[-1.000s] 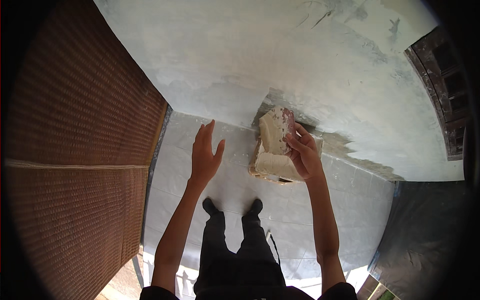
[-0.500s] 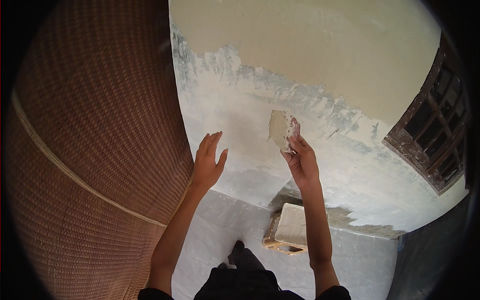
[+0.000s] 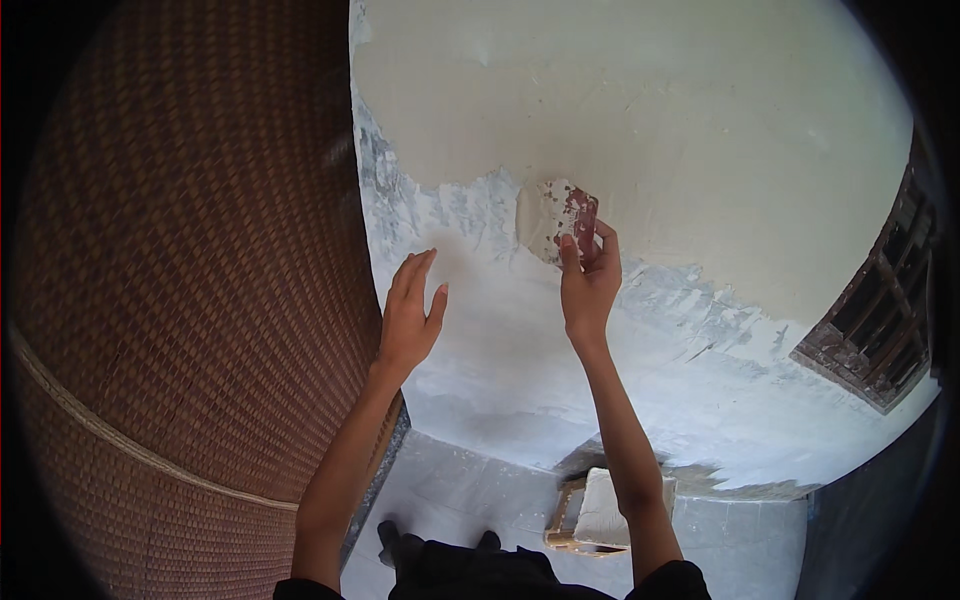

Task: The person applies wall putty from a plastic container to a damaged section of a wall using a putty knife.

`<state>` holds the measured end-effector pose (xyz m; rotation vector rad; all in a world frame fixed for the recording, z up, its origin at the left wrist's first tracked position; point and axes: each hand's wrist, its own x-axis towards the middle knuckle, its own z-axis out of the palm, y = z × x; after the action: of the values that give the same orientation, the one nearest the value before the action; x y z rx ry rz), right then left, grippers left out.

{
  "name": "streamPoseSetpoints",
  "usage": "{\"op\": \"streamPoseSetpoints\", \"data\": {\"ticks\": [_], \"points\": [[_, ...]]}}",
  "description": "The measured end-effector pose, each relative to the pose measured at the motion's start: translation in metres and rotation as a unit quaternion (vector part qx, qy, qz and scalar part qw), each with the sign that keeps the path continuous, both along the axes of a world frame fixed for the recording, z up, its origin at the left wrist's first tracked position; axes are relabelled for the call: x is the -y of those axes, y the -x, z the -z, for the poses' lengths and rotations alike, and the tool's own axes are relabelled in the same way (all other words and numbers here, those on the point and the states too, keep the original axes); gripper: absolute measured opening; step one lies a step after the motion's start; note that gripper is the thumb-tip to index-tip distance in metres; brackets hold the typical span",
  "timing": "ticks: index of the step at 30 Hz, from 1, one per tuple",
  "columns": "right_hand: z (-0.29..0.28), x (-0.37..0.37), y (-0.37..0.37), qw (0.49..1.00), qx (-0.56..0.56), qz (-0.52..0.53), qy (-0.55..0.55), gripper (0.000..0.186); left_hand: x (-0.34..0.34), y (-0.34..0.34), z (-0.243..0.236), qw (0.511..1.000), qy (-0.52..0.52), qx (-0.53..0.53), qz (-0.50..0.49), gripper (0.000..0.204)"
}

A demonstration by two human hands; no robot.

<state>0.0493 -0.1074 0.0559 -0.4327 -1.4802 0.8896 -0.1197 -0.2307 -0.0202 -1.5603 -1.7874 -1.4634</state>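
My right hand (image 3: 592,295) grips a flat putty scraper (image 3: 572,215) by its reddish-brown edge, thumb on the near face. Off-white putty is smeared over its blade, which is up at the wall (image 3: 640,130), along the ragged border between cream putty above and the patchy white and grey surface below. Whether the blade touches the wall I cannot tell for certain. My left hand (image 3: 408,315) is open and holds nothing, its fingers apart and pointing up in front of the white part of the wall, near the woven mat.
A brown woven mat (image 3: 200,250) with a pale cord rises along the left. Low by the wall stands a stool (image 3: 568,520) bearing a putty-coated slab (image 3: 603,505). At right is a dark window frame (image 3: 870,310). Grey tiles (image 3: 470,480) cover the floor.
The scraper has gone from held away, its putty-laden face showing, to up at the wall's putty border, turned in my right hand. My view has shifted upward; my left hand stays open.
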Motion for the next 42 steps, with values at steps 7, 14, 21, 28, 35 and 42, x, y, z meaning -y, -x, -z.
{"op": "streamPoseSetpoints", "data": {"ticks": [7, 14, 21, 28, 35, 42], "points": [[-0.003, -0.01, 0.047, 0.879, 0.147, 0.224, -0.394, 0.038, -0.053, 0.073, 0.005, 0.996, -0.063, -0.058, -0.029, 0.05], [0.008, -0.017, 0.069, 0.778, 0.229, 0.297, -0.503, 0.038, -0.086, 0.123, -0.004, 0.985, -0.15, -0.08, -0.043, 0.05], [0.012, -0.031, 0.076, 0.728, 0.226, 0.353, -0.542, 0.03, -0.116, 0.15, -0.013, 0.963, -0.233, -0.113, -0.07, 0.047], [0.025, -0.043, 0.08, 0.725, 0.214, 0.364, -0.545, 0.028, -0.121, 0.158, -0.022, 0.954, -0.231, -0.169, -0.085, 0.046], [0.043, -0.042, 0.079, 0.724, 0.236, 0.376, -0.528, 0.027, -0.136, 0.169, -0.019, 0.942, -0.257, -0.197, -0.083, 0.047], [0.032, -0.027, 0.074, 0.731, 0.222, 0.36, -0.535, 0.025, -0.14, 0.176, -0.016, 0.932, -0.286, -0.207, -0.081, 0.046]]}}
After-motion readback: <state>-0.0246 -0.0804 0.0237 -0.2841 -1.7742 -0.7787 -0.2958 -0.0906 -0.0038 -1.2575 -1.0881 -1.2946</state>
